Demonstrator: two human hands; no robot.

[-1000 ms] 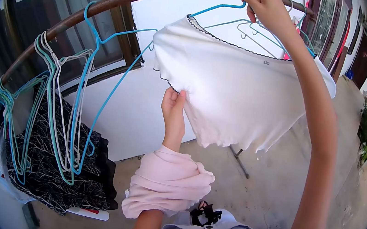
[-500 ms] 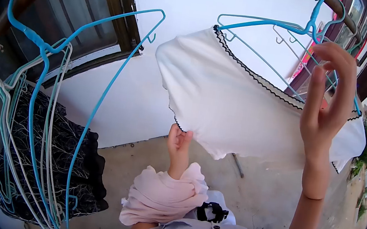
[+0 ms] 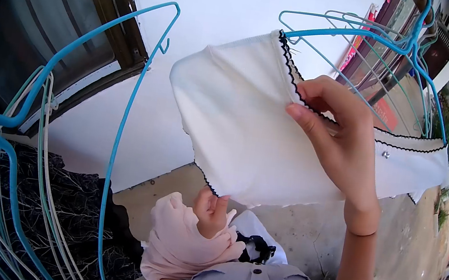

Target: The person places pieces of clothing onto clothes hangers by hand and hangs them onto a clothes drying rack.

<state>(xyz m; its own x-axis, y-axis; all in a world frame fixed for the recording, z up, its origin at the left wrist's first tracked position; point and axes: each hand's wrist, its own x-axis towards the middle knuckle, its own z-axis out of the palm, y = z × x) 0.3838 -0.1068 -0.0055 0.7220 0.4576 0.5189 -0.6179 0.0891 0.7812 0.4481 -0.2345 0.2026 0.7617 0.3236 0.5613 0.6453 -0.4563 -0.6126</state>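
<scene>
A white top [image 3: 232, 124] with wavy black trim hangs from a blue hanger [image 3: 346, 32] on the right. My right hand [image 3: 344, 139] pinches the trimmed neckline between thumb and fingers, left of its middle. Below, my left hand [image 3: 211, 212] grips the black-edged lower left edge of the top, which is stretched between both hands. Pale pink cloth [image 3: 182, 245] is bunched around my left forearm. A white cloth with black trim [image 3: 256, 246] shows beside it, against my grey shirt.
At left, a large blue hanger [image 3: 125, 121] and several pale hangers [image 3: 41, 172] hang close together, with a black branch-patterned garment [image 3: 68, 204] behind them. More hangers [image 3: 367, 91] hang at right. A white wall [image 3: 224, 10] and a dark window [image 3: 53, 21] stand behind.
My right hand has come down and left from beside the hanger and taken hold of the neckline. My left hand keeps its grip, slightly lower. The view has shifted.
</scene>
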